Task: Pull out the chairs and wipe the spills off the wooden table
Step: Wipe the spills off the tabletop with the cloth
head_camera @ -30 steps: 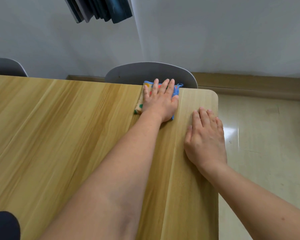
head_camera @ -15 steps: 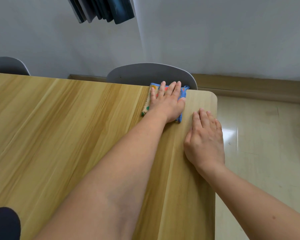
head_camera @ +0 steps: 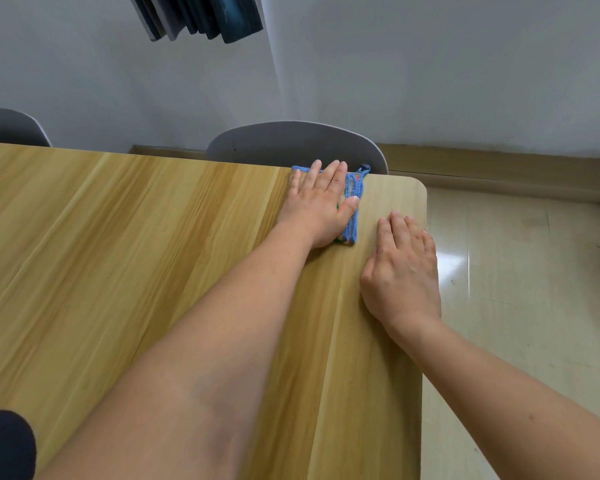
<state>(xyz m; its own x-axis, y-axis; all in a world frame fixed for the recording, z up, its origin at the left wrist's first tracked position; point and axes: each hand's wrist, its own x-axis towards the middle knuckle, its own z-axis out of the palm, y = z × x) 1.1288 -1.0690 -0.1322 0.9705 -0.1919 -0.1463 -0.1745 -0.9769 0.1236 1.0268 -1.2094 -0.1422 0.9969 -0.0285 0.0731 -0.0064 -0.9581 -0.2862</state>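
wooden table (head_camera: 118,254) | on it: blue-edged cloth (head_camera: 353,206), both hands flat

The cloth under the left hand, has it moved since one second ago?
Yes. The cloth has slid right along the far table edge, toward the rounded corner, under the left hand.

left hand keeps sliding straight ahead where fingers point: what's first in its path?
Likely the grey chair back just past the table's far edge; the left hand, flat on the cloth, already has fingertips at that edge. The gap is unclear.

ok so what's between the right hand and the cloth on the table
Nothing: the head view shows only a bare strip of wooden table between the right hand and the blue-edged cloth under the left hand.
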